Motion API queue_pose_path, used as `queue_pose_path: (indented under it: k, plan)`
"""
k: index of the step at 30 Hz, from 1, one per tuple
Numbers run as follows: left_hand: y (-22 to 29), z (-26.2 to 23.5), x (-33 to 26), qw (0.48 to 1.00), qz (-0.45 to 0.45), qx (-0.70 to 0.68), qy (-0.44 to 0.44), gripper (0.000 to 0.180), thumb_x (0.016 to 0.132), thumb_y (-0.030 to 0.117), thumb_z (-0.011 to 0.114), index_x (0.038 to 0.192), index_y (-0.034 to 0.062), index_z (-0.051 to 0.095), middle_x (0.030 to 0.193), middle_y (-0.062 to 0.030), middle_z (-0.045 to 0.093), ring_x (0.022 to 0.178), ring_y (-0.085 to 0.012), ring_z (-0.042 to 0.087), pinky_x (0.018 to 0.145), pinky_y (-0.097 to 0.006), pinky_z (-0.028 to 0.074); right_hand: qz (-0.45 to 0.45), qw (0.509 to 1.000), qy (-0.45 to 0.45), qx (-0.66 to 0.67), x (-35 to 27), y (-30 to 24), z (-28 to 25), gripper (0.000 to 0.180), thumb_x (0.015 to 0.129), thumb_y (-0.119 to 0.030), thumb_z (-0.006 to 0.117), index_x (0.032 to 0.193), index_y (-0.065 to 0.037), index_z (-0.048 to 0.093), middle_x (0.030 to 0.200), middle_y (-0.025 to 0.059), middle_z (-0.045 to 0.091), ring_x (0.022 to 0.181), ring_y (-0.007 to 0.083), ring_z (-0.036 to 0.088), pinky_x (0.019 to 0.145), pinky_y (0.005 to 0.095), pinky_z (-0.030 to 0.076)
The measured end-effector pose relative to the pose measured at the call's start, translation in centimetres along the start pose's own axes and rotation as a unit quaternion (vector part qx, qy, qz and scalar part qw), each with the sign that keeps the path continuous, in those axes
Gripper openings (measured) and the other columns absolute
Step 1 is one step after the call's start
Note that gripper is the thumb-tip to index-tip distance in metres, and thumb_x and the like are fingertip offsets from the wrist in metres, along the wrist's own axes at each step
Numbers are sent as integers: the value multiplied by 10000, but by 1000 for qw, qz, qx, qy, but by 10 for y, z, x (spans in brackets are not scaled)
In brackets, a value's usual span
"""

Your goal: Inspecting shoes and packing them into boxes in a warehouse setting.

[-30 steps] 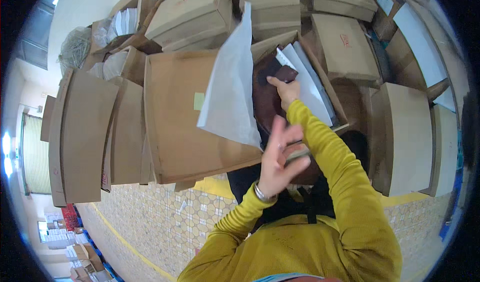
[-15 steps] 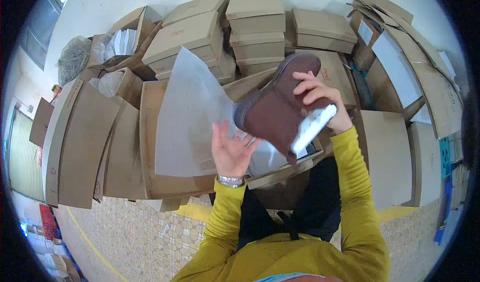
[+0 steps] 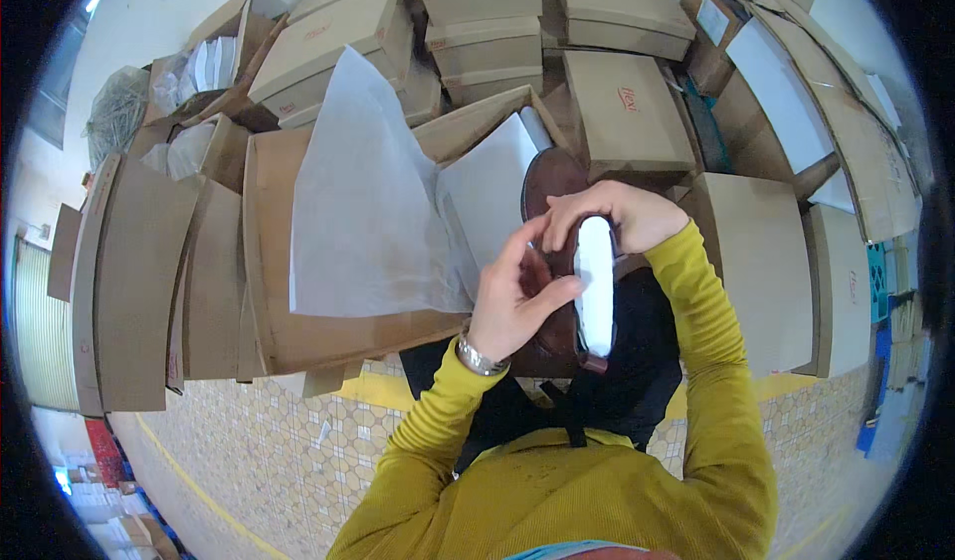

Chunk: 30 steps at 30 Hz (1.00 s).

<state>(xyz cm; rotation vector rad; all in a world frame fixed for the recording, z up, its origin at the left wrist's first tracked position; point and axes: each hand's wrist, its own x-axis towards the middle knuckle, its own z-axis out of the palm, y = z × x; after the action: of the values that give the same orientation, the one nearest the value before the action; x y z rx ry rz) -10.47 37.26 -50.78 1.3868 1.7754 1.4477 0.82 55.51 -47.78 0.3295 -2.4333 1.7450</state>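
A brown ankle boot [image 3: 553, 174] is held upright in front of me, its opening facing up and its toe pointing away. White stuffing [image 3: 596, 291] fills the opening. My right hand [image 3: 632, 214] is closed round the boot's far side near the front of the shaft. On the left side of the shaft, my left hand [image 3: 509, 299] grips with its thumb against the stuffing's edge. Left of the boot, a translucent white paper sheet [image 3: 358, 202] stands up out of an open cardboard box [image 3: 267, 232]. More white paper [image 3: 489, 177] lies in that box.
Lidded cardboard boxes [image 3: 482, 58] are stacked behind, with another closed box [image 3: 632, 112] at the back right. Upright cardboard boxes [image 3: 144, 281] line the left. Flattened cardboard [image 3: 836, 112] leans at the far right. Plastic bags [image 3: 117, 107] sit at the back left.
The boot has come down and turned, so its stuffed opening now faces up. My left hand, open beside it before, has moved onto its shaft. My view has shifted slightly.
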Motion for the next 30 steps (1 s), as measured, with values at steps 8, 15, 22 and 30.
queue_pose_path:
  k: [8,15,22,30]
  plan:
    - [-24,-9,0,958,-83,-271,-43,424,862,92,594,1270,57,485,687,28,529,597,-44,486,524,-194,423,69,923,344,157,1,8,57,476,688,129,357,1107,24,557,936,84,629,915,170,587,882,280,431]
    - [-37,-20,-3,907,-110,-402,-61,531,832,53,609,1328,97,427,664,20,536,563,-53,484,499,-196,412,54,902,409,128,12,-7,78,711,630,-106,693,1278,-35,410,1028,69,559,961,133,496,884,264,370]
    - [-63,-20,-19,855,-159,-479,-118,590,817,-11,592,1355,101,377,697,-21,570,570,-91,530,474,-219,425,43,888,429,159,13,-18,98,779,554,-16,579,1299,-19,349,1010,123,572,934,165,538,853,275,418]
    - [-94,-27,-31,899,-230,-368,-65,546,809,40,619,1320,65,427,709,-28,586,577,-86,528,504,-215,418,23,887,446,117,8,-16,104,730,581,-25,587,1279,-9,371,1010,149,596,945,179,550,865,286,418]
